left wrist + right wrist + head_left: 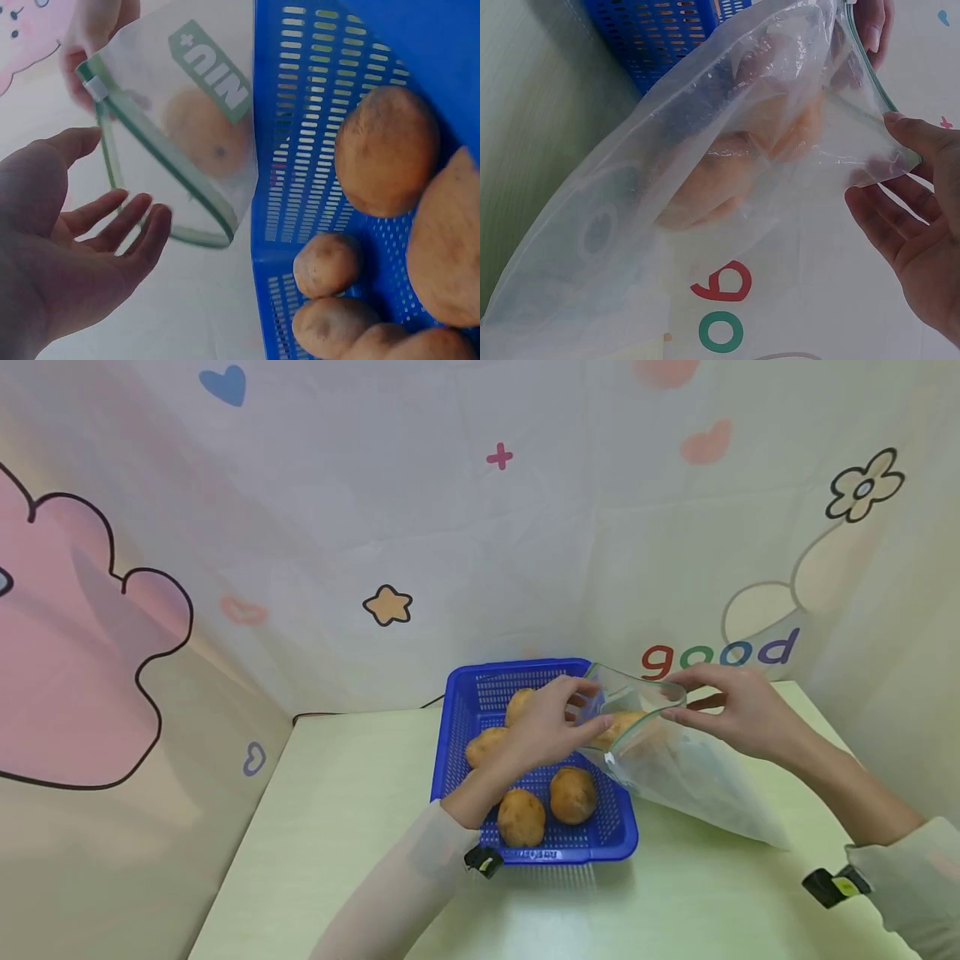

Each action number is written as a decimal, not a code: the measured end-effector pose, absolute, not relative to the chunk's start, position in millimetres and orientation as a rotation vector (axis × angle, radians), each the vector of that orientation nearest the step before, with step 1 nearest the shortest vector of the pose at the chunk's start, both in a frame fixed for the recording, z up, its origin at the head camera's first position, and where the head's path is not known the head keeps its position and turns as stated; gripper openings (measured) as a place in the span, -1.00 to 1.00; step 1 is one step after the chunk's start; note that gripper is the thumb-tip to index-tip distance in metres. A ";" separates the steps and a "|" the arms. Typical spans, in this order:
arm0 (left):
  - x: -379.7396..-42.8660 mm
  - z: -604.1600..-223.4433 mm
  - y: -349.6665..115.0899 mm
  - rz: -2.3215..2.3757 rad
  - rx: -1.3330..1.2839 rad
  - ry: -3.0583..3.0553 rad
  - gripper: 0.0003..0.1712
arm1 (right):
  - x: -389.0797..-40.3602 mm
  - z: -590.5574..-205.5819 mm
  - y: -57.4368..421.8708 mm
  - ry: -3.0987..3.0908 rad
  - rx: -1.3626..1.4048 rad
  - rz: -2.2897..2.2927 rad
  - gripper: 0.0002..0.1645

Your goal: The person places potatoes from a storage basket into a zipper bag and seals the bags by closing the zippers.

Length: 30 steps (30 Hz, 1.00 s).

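Observation:
A frosted zip bag [697, 781] with a green-edged mouth leans over the basket's right side, its mouth spread. Through its film a potato [206, 131] shows, and the right wrist view has potato shapes [712, 184] inside. My right hand [742, 706] pinches the bag's rim between thumb and fingers. At the opposite side of the mouth is my left hand [551, 718], its fingers loosely bent and spread from the thumb, with nothing gripped between them. A white slider [96, 88] sits on the zip edge near the left thumb.
The blue perforated basket [441, 752] stands at the table's middle, holding several loose potatoes, among them one potato [573, 795] near its front right. The pale green table [337, 827] meets a printed cloth backdrop [480, 552] behind.

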<state>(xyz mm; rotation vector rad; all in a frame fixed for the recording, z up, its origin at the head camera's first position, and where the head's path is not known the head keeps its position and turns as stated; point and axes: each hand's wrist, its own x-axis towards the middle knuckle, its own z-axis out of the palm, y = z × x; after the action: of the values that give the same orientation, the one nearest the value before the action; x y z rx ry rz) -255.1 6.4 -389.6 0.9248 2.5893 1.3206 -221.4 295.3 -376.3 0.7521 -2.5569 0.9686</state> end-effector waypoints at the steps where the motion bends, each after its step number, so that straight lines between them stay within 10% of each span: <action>1: -253.9 -391.5 2.2 1.343 0.922 2.609 -0.39 | -221.2 -376.6 295.2 -2.556 0.753 0.972 -0.57; 30: -219.9 -485.3 -18.3 0.535 0.801 2.816 -0.15 | -216.8 -380.3 298.9 -2.535 0.783 0.949 -0.56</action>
<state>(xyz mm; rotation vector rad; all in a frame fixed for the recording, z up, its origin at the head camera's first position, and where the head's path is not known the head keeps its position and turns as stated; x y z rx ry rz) -219.9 -18.3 -485.3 0.8011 2.8164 0.5353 -216.8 298.9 -380.3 0.7828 -2.5349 0.9490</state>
